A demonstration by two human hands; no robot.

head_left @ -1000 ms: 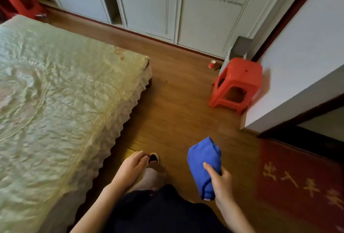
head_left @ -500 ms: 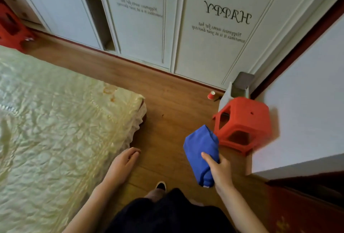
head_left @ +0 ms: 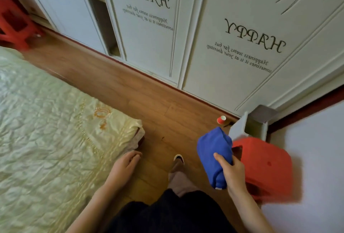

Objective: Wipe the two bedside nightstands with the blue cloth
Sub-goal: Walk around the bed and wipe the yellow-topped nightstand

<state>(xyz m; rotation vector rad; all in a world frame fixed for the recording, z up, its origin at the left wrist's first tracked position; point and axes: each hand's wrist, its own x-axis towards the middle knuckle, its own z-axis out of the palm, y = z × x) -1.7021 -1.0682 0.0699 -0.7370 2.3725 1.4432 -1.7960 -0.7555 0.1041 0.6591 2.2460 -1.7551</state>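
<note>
Blue cloth point(head_left: 214, 155) gripped in the right hand point(head_left: 232, 172), no nightstand in sight.

Only the thumb shows, pressed on the cloth's front; the other fingers are hidden behind it, so the grip is a pinch between thumb and unseen fingers. The cloth is a bunched, folded bundle of solid blue, a small white tag at its lower end, rising above the thumb. Just behind the knuckles a blurred red plastic stool point(head_left: 266, 169) is partly covered. The left hand point(head_left: 123, 167) hangs empty, fingers loosely together and slightly curled, beside the bed's point(head_left: 46, 130) corner; its thumb is hidden.
</note>
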